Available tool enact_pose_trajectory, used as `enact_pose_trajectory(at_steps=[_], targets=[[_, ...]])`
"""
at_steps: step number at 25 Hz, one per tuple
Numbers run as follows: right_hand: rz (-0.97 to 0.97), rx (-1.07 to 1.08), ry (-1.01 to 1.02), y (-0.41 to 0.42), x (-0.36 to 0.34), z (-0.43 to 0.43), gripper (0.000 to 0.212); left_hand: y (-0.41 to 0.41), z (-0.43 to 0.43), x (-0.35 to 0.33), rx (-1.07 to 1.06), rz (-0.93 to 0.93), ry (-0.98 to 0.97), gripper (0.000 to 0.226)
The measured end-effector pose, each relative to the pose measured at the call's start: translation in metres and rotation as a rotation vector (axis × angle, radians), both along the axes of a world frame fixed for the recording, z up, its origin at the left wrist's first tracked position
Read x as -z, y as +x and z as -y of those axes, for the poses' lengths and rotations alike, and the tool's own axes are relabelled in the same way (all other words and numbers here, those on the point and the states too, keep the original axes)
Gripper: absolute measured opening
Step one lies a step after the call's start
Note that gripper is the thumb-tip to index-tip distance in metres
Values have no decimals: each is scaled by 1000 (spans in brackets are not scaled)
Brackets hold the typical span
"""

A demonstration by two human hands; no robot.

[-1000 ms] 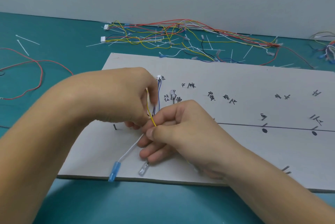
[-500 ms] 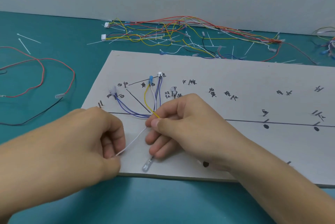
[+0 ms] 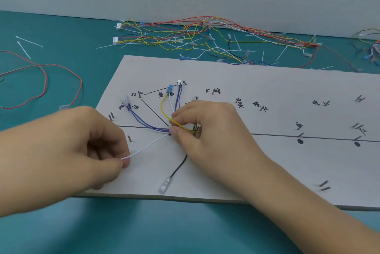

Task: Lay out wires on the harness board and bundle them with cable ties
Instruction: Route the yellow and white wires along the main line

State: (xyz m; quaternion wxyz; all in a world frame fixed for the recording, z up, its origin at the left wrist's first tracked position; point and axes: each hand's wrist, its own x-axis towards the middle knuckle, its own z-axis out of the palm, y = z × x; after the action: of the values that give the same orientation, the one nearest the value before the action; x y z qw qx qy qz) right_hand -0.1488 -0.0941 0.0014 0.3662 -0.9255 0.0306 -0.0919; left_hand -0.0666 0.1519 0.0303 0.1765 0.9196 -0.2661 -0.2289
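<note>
A white harness board [image 3: 257, 81] with drawn lines, labels and small pins lies on the teal table. Purple wires [image 3: 144, 122], a yellow wire [image 3: 163, 107] and a white wire [image 3: 148, 146] meet at a junction near the board's left-centre. My left hand [image 3: 67, 146] pinches the white wire's lower end near the board's front left. My right hand [image 3: 207, 130] pinches the wires at the junction, with the yellow wire running over its fingers. A black wire [image 3: 178, 167] with a clear terminal [image 3: 164, 187] trails from under that hand toward the front edge.
A tangle of loose coloured wires [image 3: 195, 35] and white cable ties [image 3: 26, 44] lies behind the board. A red and black wire loop [image 3: 44, 77] sits at the left. More wires [image 3: 370, 48] show at the far right edge.
My left hand has moved off the junction, down and left, drawing the white wire taut. My right hand stays pinching the wires at the junction. The black wire now shows below it.
</note>
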Motion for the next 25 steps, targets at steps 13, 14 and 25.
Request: enact_pose_trajectory(at_steps=[13, 14, 25], targets=[[-67, 76, -111, 11, -4, -5, 18, 86, 15, -21, -17, -27, -279, 14], [-71, 83, -111, 11, -3, -5, 18, 92, 19, -18, -2, -2, -273, 11], [-55, 63, -94, 10, 1, -3, 16, 108, 35, -10, 15, -64, -206, 8]])
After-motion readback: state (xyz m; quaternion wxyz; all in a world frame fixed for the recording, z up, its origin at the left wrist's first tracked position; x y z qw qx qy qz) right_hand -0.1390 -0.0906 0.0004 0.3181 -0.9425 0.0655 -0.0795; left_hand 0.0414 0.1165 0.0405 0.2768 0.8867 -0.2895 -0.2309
